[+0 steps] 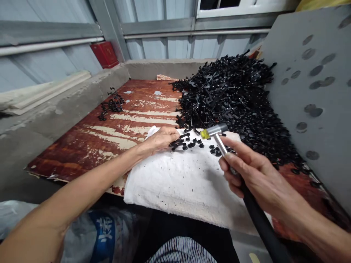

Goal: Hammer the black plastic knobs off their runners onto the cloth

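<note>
Right fingers (pixel 238 146) grip one hammer (pixel 216 130); left fingers (pixel 170 133) pinch black parts (pixel 177 143), count unclear.

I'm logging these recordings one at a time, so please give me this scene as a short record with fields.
Left grip: left hand, fingers against slim black parts; closure unclear
Right grip: right hand closed around a silver metal hammer with a black handle
Hammer tip: yellow face, turned toward the left hand
Under the hands: white cloth bearing small round black pieces
Work surface: worn reddish-brown board
Right rear: large heap of black parts, beside an upright grey panel
Left rear: small cluster of black parts
Rear corner: red box
</note>
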Motion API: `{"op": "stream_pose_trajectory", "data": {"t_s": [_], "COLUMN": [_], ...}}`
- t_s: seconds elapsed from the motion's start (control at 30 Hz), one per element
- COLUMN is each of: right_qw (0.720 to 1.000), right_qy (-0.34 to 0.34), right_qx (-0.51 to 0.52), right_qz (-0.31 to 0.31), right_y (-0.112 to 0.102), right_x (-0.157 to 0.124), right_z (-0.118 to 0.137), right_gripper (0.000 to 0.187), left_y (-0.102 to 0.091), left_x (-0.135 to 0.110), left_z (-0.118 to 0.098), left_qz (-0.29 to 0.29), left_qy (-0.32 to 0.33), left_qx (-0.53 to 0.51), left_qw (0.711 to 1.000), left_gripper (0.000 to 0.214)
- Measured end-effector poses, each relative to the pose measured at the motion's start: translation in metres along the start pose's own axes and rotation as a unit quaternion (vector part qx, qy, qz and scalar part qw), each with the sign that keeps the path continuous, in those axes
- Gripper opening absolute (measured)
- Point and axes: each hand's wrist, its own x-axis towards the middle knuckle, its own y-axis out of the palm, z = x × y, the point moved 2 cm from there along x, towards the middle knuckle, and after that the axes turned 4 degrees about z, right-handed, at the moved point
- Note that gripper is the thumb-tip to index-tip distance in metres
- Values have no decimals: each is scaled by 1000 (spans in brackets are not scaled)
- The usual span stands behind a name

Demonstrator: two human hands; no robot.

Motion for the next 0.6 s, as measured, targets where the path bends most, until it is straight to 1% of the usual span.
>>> {"op": "stream_pose_trajectory", "data": {"t_s": [0.07, 0.13, 0.23, 0.4, 0.6], "right_qw": [999, 999, 999, 995, 993], "right_qy": [22, 21, 11, 20, 36], "right_qx": [25, 35, 48, 94, 108], "right_qz": [0, -1, 1, 2, 0], "right_y": [1, 1, 1, 0, -1], "right_x": [-7, -10, -11, -7, -7], "right_z": [-17, -29, -40, -46, -48], "right_gripper": [63, 65, 66, 64, 62], "left_y": [6, 8, 8, 5, 5], "left_x": [1, 3, 8, 13, 17], "left_z": [2, 3, 6, 13, 16], "left_qz": [11, 6, -4, -5, -5], "left_qy": [0, -1, 8, 19, 34], "left_qx": [21, 40, 48, 46, 53], "left_qw": [1000, 999, 999, 999, 998], "left_gripper": [25, 24, 24, 21, 19]}}
